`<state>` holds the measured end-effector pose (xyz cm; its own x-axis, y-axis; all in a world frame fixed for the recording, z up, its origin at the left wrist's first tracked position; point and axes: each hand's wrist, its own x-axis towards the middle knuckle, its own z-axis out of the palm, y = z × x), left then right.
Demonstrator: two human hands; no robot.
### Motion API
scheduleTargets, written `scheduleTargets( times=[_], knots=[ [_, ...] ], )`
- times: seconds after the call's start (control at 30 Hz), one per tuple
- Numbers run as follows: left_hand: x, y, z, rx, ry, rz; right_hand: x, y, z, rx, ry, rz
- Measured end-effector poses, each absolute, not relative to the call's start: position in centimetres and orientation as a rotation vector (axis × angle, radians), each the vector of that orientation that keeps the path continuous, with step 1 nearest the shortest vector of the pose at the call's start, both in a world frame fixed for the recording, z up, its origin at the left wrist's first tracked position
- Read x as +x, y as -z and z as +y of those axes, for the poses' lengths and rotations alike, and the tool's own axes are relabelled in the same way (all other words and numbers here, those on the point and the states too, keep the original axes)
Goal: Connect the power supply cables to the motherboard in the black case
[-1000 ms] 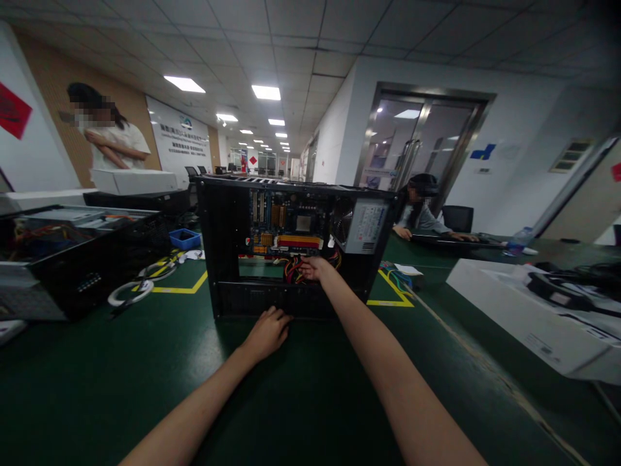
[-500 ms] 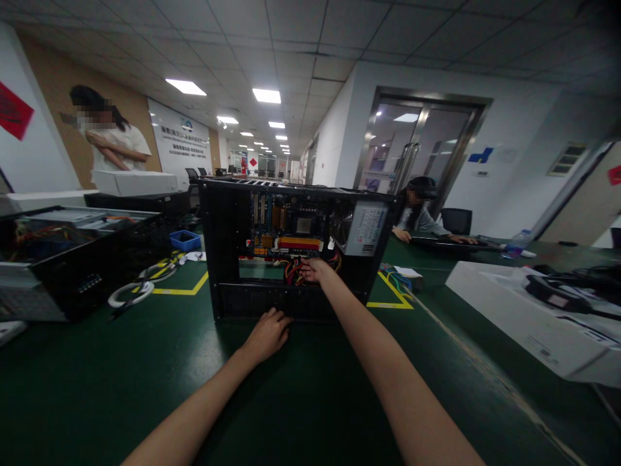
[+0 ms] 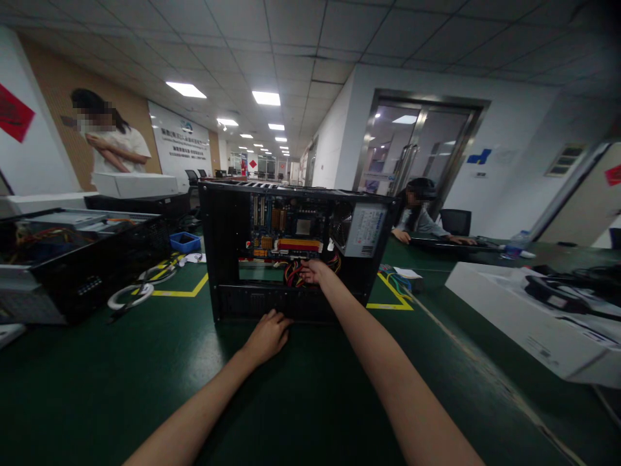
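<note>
A black computer case (image 3: 242, 303) stands upright before me with its side off. Inside it I see a motherboard (image 3: 286, 219), red and yellow memory slots (image 3: 298, 246) and, at the upper right, a power supply (image 3: 365, 228). My right hand (image 3: 313, 272) reaches into the case just below the memory slots. Its fingers are closed on a bundle of power cables (image 3: 291, 274), partly hidden by the hand. My left hand (image 3: 264, 335) rests on the table against the case's lower front edge, fingers slightly bent and holding nothing.
Another opened computer case (image 3: 97, 272) lies on the left, near coiled cables (image 3: 130, 296) and a blue tray (image 3: 185, 241). White boxes stand at left and right, the right one (image 3: 514, 323) carrying black cables. Yellow tape (image 3: 177, 292) marks the green table. Two other people are beyond.
Almost nothing differs. Both hands stay in the same places, the right at the cables and the left at the case's lower edge; the view has shifted very slightly.
</note>
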<state>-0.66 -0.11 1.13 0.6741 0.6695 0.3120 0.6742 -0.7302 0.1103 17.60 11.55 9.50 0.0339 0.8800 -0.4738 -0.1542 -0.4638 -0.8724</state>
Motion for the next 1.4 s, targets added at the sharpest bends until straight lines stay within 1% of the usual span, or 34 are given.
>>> scheduleTargets(
  times=[0.37,0.57,0.67,0.77,0.87,1.03,1.2,1.4],
  knots=[
    [-0.6,-1.1,-0.1,-2.858,0.534,-1.140,17.0,-9.8,10.7,-1.519,-1.552,-1.029],
    [-0.7,-1.0,-0.1,-2.854,0.558,-1.126,16.9,-9.8,10.1,-1.729,-1.378,-1.366],
    [-0.6,-0.8,0.0,-2.861,0.545,-1.132,16.9,-9.7,9.4,-1.813,-1.193,-1.633],
    [-0.7,-0.7,0.1,-2.858,0.539,-1.144,16.9,-9.8,8.7,-1.865,-0.867,-1.920],
    [-0.7,-0.7,0.1,-2.850,0.556,-1.143,16.8,-10.0,8.0,-1.907,-0.578,-2.084],
    [-0.7,-0.8,0.0,-2.849,0.552,-1.138,17.2,-10.0,6.7,-1.881,-0.449,-2.102],
    [-0.6,-0.9,0.0,-2.853,0.547,-1.141,18.2,-10.0,3.7,-1.799,-0.244,-2.038],
    [-0.7,-0.8,0.0,-2.851,0.556,-1.137,17.9,-8.7,-3.0,-1.518,0.243,-1.954]
  ],
)
